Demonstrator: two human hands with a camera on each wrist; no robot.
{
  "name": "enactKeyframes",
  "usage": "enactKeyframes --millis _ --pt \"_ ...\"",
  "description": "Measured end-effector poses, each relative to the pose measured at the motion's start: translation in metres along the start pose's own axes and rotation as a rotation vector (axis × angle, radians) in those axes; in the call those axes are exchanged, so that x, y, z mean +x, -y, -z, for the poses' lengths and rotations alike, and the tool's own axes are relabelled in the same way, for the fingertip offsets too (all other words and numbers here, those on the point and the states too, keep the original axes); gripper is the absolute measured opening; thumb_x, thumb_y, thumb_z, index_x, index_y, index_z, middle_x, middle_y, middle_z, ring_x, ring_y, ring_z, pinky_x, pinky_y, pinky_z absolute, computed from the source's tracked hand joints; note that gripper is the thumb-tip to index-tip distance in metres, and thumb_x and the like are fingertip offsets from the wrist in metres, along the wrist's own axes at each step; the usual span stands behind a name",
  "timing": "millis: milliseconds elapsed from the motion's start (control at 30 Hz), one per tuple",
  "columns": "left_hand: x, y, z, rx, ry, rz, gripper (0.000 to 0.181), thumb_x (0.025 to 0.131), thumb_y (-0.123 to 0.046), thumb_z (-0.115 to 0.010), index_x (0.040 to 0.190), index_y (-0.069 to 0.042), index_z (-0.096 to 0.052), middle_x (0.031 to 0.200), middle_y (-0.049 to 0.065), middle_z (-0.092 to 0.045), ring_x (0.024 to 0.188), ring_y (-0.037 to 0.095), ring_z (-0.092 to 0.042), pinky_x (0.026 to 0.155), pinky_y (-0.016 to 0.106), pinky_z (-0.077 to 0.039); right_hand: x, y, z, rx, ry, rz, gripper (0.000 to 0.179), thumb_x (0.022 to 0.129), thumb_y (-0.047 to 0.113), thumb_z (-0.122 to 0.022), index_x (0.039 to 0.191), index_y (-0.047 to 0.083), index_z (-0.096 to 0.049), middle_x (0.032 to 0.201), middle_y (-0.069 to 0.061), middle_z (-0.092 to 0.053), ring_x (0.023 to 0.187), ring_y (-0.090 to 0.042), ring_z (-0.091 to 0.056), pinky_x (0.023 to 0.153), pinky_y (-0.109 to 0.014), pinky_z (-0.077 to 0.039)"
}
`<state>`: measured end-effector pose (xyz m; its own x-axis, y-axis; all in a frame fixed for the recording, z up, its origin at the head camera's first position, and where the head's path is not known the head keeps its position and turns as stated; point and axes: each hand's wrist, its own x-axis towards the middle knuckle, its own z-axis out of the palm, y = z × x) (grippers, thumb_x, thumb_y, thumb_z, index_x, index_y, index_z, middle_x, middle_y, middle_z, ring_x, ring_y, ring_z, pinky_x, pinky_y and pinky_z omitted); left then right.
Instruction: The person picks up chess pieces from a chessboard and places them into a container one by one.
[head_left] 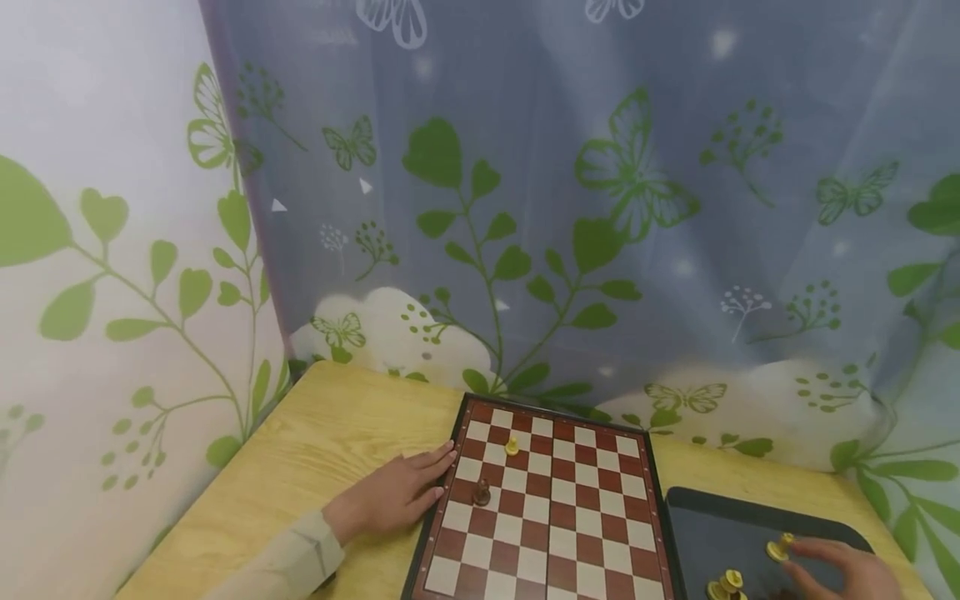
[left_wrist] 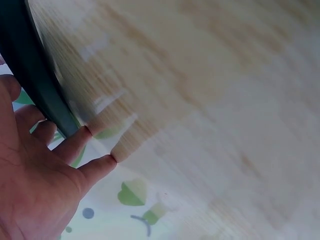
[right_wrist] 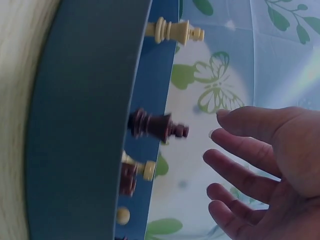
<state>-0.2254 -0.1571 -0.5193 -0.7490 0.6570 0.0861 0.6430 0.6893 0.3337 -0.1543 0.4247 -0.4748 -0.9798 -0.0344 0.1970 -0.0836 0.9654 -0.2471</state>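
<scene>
My left hand [head_left: 397, 493] rests at the left edge of a red-and-white chessboard [head_left: 600, 500], its fingers extended against the dark frame. In the left wrist view, fingertips of the left hand [left_wrist: 45, 165] touch the pale tabletop beside that frame. A yellow pawn [head_left: 512, 447] and a dark brown chess piece [head_left: 482, 493] stand on the board's left half. Over the dark tray [head_left: 720, 521], my right hand [head_left: 851, 571] is near a yellow chess piece [head_left: 780, 547]. In the right wrist view, the right hand [right_wrist: 265, 170] holds nothing, its fingers spread apart.
Another yellow chess piece [head_left: 726, 586] is in the tray's near part. From the side, a pale king [right_wrist: 175, 32], a dark king [right_wrist: 160, 126] and a dark rook [right_wrist: 128, 179] show above the tray wall [right_wrist: 80, 125]. A patterned curtain [head_left: 525, 208] hangs behind the wooden table [head_left: 360, 408].
</scene>
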Motion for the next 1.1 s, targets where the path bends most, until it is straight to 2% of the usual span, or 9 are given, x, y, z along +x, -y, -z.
enactKeyframes --millis 133,233,400,567,667,833,1100 --pt "0.000 -0.001 -0.002 -0.010 -0.005 0.003 0.056 0.111 -0.034 -0.038 0.159 -0.006 -0.033 0.167 0.011 -0.028 0.147 0.035 -0.039 0.111 0.067 -0.037 0.006 0.009 0.003 0.077 0.104 -0.045 0.029 0.090 0.023 -0.077 0.106 -0.002 -0.077 0.102 -0.024 -0.074 0.087 -0.041 -0.069 0.074 -0.057 -0.057" --pt "0.000 0.001 -0.003 -0.011 -0.003 0.005 0.056 0.111 -0.035 -0.037 0.160 -0.007 -0.032 0.167 0.011 -0.027 0.147 0.035 -0.039 0.110 0.069 -0.037 0.012 0.019 0.006 0.140 0.181 -0.108 0.037 0.094 0.029 -0.074 0.114 -0.001 -0.074 0.108 -0.024 -0.073 0.090 -0.040 -0.069 0.075 -0.056 -0.056" --pt "0.001 0.002 -0.004 -0.021 0.006 0.005 0.056 0.111 -0.035 -0.036 0.160 -0.008 -0.031 0.168 0.010 -0.026 0.148 0.034 -0.038 0.110 0.069 -0.037 0.015 0.036 0.006 0.215 0.249 -0.153 0.048 0.097 0.036 -0.069 0.127 -0.002 -0.068 0.124 -0.030 -0.066 0.104 -0.047 -0.065 0.083 -0.059 -0.055" --pt "0.002 0.002 -0.003 -0.032 0.003 0.001 0.056 0.111 -0.034 -0.037 0.160 -0.006 -0.031 0.167 0.011 -0.026 0.147 0.036 -0.038 0.110 0.070 -0.035 0.017 0.051 0.005 0.277 0.225 -0.158 0.055 0.101 0.040 -0.063 0.136 -0.002 -0.062 0.137 -0.034 -0.057 0.115 -0.052 -0.059 0.089 -0.056 -0.055" --pt "0.002 0.002 -0.003 -0.032 0.007 -0.001 0.056 0.111 -0.034 -0.037 0.159 -0.006 -0.032 0.167 0.011 -0.025 0.148 0.036 -0.037 0.110 0.070 -0.035 0.015 0.059 0.002 0.304 0.187 -0.157 0.055 0.102 0.042 -0.062 0.137 -0.001 -0.061 0.139 -0.033 -0.056 0.118 -0.052 -0.057 0.090 -0.053 -0.056" --pt "0.004 0.002 -0.001 -0.018 0.003 -0.003 0.056 0.111 -0.034 -0.036 0.159 -0.006 -0.032 0.168 0.011 -0.025 0.148 0.035 -0.038 0.110 0.070 -0.035 0.016 0.076 -0.001 0.355 0.141 -0.151 0.053 0.103 0.042 -0.059 0.137 0.002 -0.062 0.139 -0.029 -0.057 0.124 -0.052 -0.054 0.096 -0.057 -0.052" --pt "0.003 0.003 -0.003 -0.022 0.019 0.012 0.057 0.111 -0.036 -0.037 0.160 -0.007 -0.031 0.168 0.010 -0.026 0.148 0.034 -0.038 0.110 0.069 -0.037 0.023 0.102 -0.008 0.405 0.162 -0.113 0.044 0.102 0.033 -0.063 0.135 0.005 -0.064 0.138 -0.025 -0.059 0.126 -0.049 -0.053 0.100 -0.058 -0.050"
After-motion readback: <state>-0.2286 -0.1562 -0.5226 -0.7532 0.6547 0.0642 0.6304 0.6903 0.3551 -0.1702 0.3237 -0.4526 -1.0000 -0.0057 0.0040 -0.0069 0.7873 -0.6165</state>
